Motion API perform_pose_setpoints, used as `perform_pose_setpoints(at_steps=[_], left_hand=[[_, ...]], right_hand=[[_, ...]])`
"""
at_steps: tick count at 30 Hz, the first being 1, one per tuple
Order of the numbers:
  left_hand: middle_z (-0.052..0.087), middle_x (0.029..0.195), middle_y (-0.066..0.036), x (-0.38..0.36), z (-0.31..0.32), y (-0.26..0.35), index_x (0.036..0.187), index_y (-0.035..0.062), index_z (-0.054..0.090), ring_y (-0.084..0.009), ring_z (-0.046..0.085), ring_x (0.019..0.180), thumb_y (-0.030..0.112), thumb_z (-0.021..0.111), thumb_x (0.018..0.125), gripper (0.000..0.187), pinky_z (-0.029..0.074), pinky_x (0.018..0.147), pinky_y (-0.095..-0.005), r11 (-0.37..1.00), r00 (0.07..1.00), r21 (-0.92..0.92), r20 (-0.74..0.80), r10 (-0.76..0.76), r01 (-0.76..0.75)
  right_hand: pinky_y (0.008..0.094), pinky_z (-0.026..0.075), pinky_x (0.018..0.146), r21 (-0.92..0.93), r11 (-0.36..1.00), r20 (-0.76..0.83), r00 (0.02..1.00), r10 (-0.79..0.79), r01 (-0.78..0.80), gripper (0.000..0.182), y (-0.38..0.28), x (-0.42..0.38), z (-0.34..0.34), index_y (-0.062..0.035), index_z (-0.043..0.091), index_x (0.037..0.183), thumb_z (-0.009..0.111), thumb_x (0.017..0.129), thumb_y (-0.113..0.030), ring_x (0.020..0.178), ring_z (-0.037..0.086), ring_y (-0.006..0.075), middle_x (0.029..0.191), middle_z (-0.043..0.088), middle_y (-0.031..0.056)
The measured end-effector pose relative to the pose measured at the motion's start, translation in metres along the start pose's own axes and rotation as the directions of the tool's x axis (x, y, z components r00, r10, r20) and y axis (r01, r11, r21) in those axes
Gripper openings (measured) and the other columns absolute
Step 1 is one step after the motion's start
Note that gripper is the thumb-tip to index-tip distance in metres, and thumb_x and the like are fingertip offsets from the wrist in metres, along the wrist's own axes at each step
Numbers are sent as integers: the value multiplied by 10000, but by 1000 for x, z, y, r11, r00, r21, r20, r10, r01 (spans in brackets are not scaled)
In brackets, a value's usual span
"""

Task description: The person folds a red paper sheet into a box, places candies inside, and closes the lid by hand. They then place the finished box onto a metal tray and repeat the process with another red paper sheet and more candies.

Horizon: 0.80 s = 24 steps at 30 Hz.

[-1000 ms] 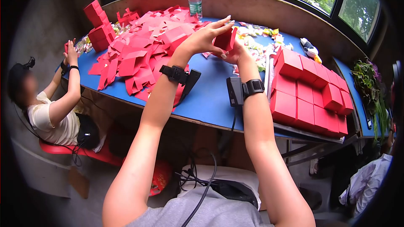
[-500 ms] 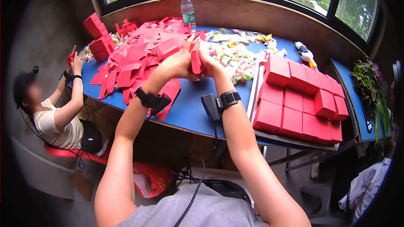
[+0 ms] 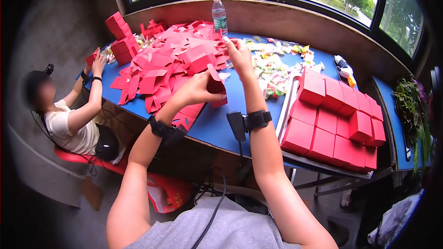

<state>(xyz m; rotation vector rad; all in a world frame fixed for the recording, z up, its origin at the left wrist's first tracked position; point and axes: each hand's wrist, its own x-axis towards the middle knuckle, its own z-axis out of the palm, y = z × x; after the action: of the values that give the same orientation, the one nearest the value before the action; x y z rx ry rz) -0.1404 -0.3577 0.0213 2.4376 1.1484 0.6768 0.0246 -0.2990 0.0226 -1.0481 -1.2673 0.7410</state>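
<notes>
My left hand is closed around a folded red paper box, above the front part of the blue table. An open side of the box faces to the right. My right hand is raised behind and to the right of it, apart from the box, beside the wrapped candies. Its fingers are pinched together; what they hold, if anything, cannot be made out. Just left of my hands spreads a heap of flat red box blanks.
Red boxes fill a tray at the right. A water bottle stands at the back by the window. At the left, a seated person holds red card near stacked red boxes. Plants lie on the far right table.
My hands have come apart. The left has drawn nearer with the red box, now opened out; the right has moved up and away from it. The view has shifted slightly.
</notes>
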Motion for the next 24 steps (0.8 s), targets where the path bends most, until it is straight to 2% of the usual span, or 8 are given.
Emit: perform_pose_setpoints(at_steps=[1, 4, 7, 10, 11, 13, 18, 24], left_hand=[[614, 904, -207, 2, 7, -4, 1011, -34, 510, -324, 613, 857, 345, 741, 638, 581, 479, 785, -382, 999, 1000, 42, -16, -7, 8], [584, 1037, -166, 12, 24, -26, 1078, 4, 502, -281, 578, 960, 266, 722, 694, 514, 460, 820, -368, 938, 972, -264, -126, 198, -225], [573, 1084, -141, 22, 47, -63, 1116, 17, 490, -252, 566, 990, 237, 725, 697, 529, 455, 834, -355, 905, 905, -180, -264, 334, -386], [563, 1111, -121, 32, 52, -79, 1152, 23, 477, -226, 557, 1013, 223, 732, 687, 567, 452, 840, -342, 904, 879, 142, -215, 426, -403], [564, 1115, -118, 19, 33, -44, 1166, 28, 476, -207, 552, 1030, 236, 742, 673, 598, 452, 846, -330, 955, 998, -292, -63, 31, -48], [559, 1159, -110, 9, 18, -21, 1204, 16, 467, -179, 559, 1033, 202, 718, 715, 580, 453, 842, -314, 936, 989, -323, 95, -116, 141], [506, 1140, -285, 9, 6, -22, 1215, -169, 311, -273, 535, 1051, 479, 803, 497, 1085, 443, 861, -335, 974, 965, -29, 144, -218, 224], [639, 827, -84, 47, -58, -43, 999, -26, 597, -167, 601, 807, 400, 792, 607, 611, 459, 727, -266, 963, 796, 267, 572, -198, 48]], right_hand=[[312, 470, 680, 17, 980, -137, 971, -194, 198, 296, -7, -3, 15, -4, 568, 977, 572, 849, -271, 750, 609, 147, 812, 646, 106], [333, 482, 692, -46, 880, 109, 878, -466, 473, 247, -46, -43, 53, 4, 563, 981, 584, 804, -168, 739, 619, 210, 826, 636, 142], [375, 488, 714, -226, 729, 309, 757, -575, 646, 262, -29, -52, 72, -22, 580, 976, 591, 773, -189, 803, 609, 307, 901, 620, 176], [398, 480, 758, -397, 746, 346, 840, -418, 535, 327, 0, -37, 53, -31, 605, 967, 625, 747, -271, 859, 594, 323, 878, 609, 185], [398, 478, 782, -449, 744, 368, 861, -351, 495, 384, 6, -32, 41, -22, 603, 985, 639, 740, -315, 899, 594, 320, 885, 609, 192], [344, 478, 817, -215, 959, 498, 866, -53, 182, 514, 21, -19, 22, -6, 597, 1051, 678, 730, -398, 956, 603, 267, 944, 632, 182], [321, 324, 1002, 71, 965, 820, 566, 87, -252, 806, 35, -26, -8, -85, 352, 1352, 760, 670, -220, 1207, 399, 200, 1317, 416, 114], [311, 293, 1015, 147, 937, 906, 423, 2, -318, 988, 35, -28, -17, -110, 245, 1386, 810, 577, -135, 1189, 388, 171, 1304, 406, 78]])
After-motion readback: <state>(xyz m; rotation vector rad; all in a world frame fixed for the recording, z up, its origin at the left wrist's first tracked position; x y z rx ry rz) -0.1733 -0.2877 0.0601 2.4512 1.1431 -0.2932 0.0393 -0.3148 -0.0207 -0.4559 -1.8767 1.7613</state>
